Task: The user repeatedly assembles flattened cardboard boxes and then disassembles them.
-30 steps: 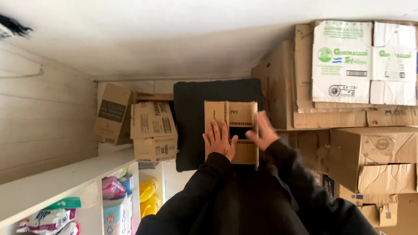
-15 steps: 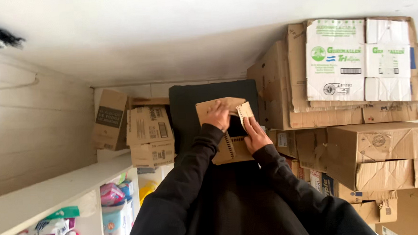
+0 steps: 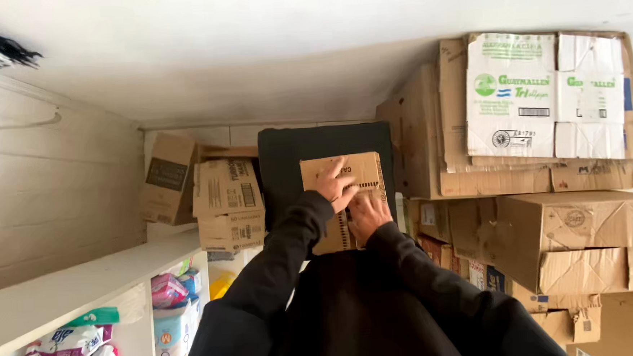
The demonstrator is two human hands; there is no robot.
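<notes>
a tall stack of brown cardboard boxes (image 3: 549, 209) is seen filling the right side, topped by a flattened white carton (image 3: 543, 94) printed in green and blue with a small barcode label. a white shelf unit (image 3: 70, 299) is seen at lower left, packed with soft packages (image 3: 65, 350) in pink, white and teal, and a yellow item (image 3: 223, 282) is tucked beside them. further back on the left, two more brown boxes (image 3: 209, 198) with dark printed panels are stacked against the pale wall. a dark square panel (image 3: 325, 145) is set upright in the middle, between those boxes and the big stack.

a small brown cardboard box (image 3: 346, 191) is held up in front of the dark panel, at the centre of the view. the left hand (image 3: 333, 184) is laid flat on its front face with fingers spread. the right hand (image 3: 367, 215) is pressed against the lower part of the same face, fingers spread, just beside the left. both dark sleeves (image 3: 352, 306) are seen reaching up from below, and the box's lower edge is hidden by them.
</notes>
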